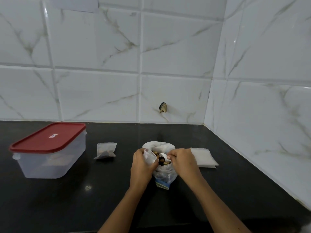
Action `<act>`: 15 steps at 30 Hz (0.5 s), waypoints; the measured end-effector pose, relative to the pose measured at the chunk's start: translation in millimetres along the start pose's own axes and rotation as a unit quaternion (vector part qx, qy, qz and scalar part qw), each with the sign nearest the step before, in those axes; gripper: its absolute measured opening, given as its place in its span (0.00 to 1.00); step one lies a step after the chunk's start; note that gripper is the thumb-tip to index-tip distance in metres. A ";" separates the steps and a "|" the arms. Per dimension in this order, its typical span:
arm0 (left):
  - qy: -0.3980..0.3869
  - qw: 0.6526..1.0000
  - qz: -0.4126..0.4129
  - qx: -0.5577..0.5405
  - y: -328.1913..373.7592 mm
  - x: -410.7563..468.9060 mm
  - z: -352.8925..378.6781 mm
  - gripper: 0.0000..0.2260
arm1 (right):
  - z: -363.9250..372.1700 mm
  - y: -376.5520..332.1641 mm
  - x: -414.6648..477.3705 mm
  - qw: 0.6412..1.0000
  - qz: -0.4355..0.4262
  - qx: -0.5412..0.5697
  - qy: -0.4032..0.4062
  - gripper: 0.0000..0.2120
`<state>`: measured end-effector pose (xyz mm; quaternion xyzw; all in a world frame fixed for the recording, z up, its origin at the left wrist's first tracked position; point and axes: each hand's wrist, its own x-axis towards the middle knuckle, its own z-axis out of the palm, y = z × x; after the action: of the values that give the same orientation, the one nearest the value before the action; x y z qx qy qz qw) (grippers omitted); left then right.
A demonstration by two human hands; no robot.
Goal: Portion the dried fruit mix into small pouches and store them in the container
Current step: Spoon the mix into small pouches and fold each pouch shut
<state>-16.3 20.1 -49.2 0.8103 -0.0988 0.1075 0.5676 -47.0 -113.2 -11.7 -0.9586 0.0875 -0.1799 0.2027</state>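
Note:
A big clear bag of dried fruit mix [164,174] stands open on the black counter. My left hand [141,165] grips a small clear pouch [149,157] at the bag's mouth. My right hand [182,161] holds a white spoon [164,156] dipped into the mix. A filled small pouch [105,151] lies to the left. Further left stands a clear container with a red lid [48,149], its lid on.
A stack of flat small pouches [204,158] lies right of the bag. White marble tiles form the back wall and the right wall [260,115], which meet in a corner. The black counter [84,199] stretches toward me.

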 end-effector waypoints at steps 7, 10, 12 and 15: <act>0.001 1.000 0.010 0.008 -0.1 -1.2 -0.1 0.23 | -9.8 6.7 -0.4 0.942 0.156 0.298 -0.010 0.07; -0.005 1.000 0.013 0.014 -0.4 1.1 -0.6 0.23 | -10.4 11.9 5.9 0.907 0.231 0.349 -0.050 0.08; -0.012 1.000 0.011 0.023 -0.4 4.4 -2.6 0.23 | -11.9 14.9 8.2 0.874 0.270 0.400 -0.056 0.08; -0.015 0.998 0.016 0.061 -0.3 11.7 -7.0 0.26 | -13.6 18.2 6.7 0.851 0.279 0.441 -0.061 0.07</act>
<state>-5.4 26.4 -43.8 0.8434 -0.1138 0.1106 0.5134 -47.6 -136.1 -5.7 -0.7127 0.2504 -0.0762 0.6508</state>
